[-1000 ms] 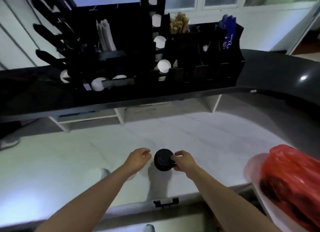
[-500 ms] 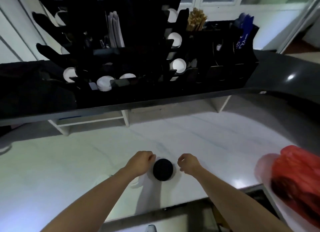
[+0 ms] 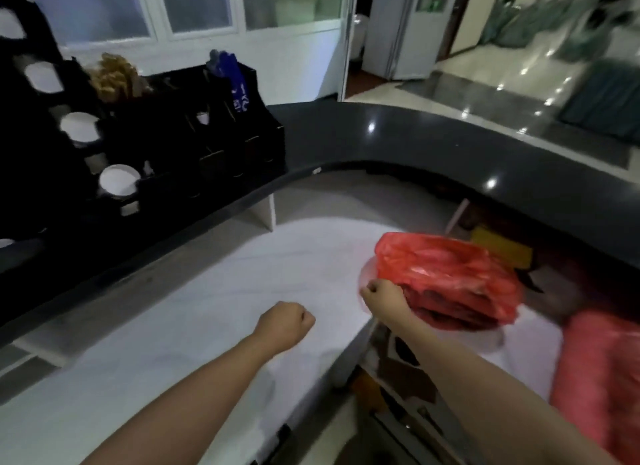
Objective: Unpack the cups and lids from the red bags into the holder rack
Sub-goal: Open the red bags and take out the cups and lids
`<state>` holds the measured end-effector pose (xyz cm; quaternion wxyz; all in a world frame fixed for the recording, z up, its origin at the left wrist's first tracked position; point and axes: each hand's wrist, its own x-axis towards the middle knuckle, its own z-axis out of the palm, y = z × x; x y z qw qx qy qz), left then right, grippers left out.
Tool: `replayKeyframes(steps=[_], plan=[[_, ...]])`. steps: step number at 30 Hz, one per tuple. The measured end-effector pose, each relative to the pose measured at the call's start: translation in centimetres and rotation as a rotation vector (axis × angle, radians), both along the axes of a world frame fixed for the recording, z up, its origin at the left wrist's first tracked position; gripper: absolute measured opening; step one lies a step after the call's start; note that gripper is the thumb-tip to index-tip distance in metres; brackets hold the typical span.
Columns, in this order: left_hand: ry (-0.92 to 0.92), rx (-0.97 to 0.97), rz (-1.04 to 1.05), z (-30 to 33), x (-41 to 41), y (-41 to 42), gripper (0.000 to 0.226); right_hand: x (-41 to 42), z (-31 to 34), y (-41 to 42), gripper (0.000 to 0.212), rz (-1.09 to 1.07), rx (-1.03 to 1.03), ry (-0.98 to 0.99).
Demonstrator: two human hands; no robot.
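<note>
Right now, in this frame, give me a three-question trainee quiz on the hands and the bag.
1. True or false: the left hand holds a lid.
2. Which hand is at the red bag? A) left B) right C) both
3. Fill in: the holder rack stands on the dark upper ____.

Key:
1. False; it is a closed fist over the white counter, holding nothing.
2. B; the right hand is at the bag's near edge. Whether it grips the plastic cannot be told.
3. Counter.
</note>
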<state>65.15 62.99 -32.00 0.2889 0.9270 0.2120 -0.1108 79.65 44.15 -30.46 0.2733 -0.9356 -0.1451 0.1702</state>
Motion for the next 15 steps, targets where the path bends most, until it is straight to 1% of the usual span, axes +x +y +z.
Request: replayKeyframes(steps=[3,8,10,12,15], plan=[[-0.066,0.025,-0.075,0.9,5.0,-4.3,0.038,4.4,0.8,-5.7,0.038,-0.095,0.054,-0.069],[-0.176,0.017,-0.155,1.5,12.4,-11.4,0.040,10.4,1.6,-14.9,0.039,-0.191,0.086,-0.103],[-0.218,0.046,-0.204,1.6,15.1,-14.0,0.034,12.6,1.4,-18.2,0.035,-0.216,0.072,-0.083],[-0.278,0.034,-0.231,1.5,17.5,-16.3,0.025,14.2,0.8,-21.2,0.032,-0.254,0.075,-0.051],[-0.363,0.020,-0.238,1.3,20.5,-19.1,0.017,15.2,0.1,-24.4,0.030,-0.301,0.086,-0.068]])
